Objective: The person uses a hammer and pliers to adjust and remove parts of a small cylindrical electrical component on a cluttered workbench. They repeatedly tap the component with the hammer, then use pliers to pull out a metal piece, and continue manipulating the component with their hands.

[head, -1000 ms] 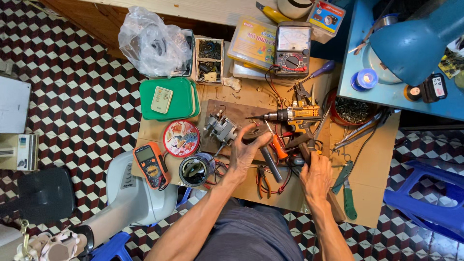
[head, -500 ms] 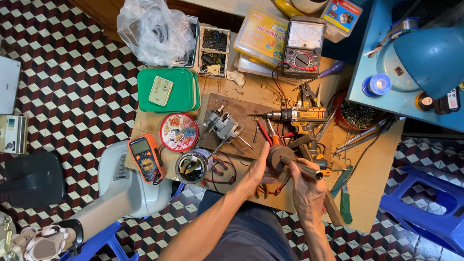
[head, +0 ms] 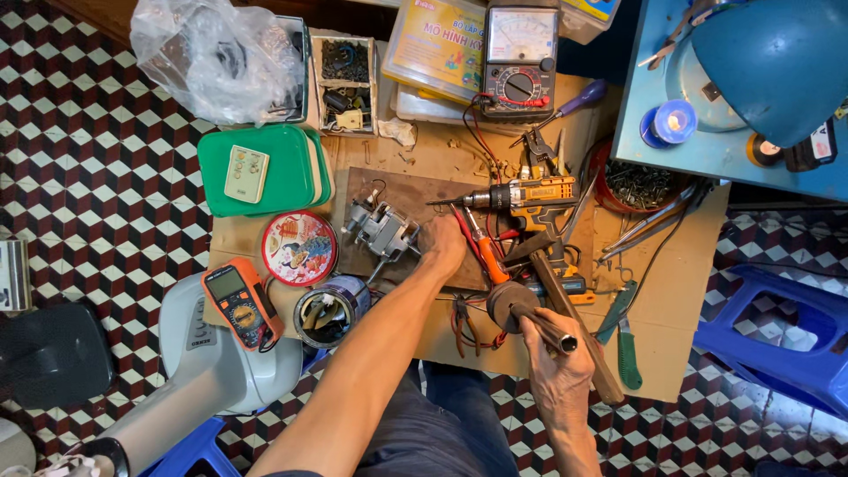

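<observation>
Down at the worktop (head: 671, 291), the left hand (head: 444, 243) rested with its grip closed around the edge of a small metal motor (head: 382, 228) lying on a dark board (head: 415, 190). Meanwhile the right hand (head: 555, 353) was clenched on a tool with a round dark head (head: 511, 302), held near the worktop's front edge, just below an orange screwdriver (head: 488, 256) and a cordless drill (head: 530, 196).

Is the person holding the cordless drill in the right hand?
No: the right hand grips a dark rotor on a shaft, while the cordless drill lies untouched on the workbench.
</observation>
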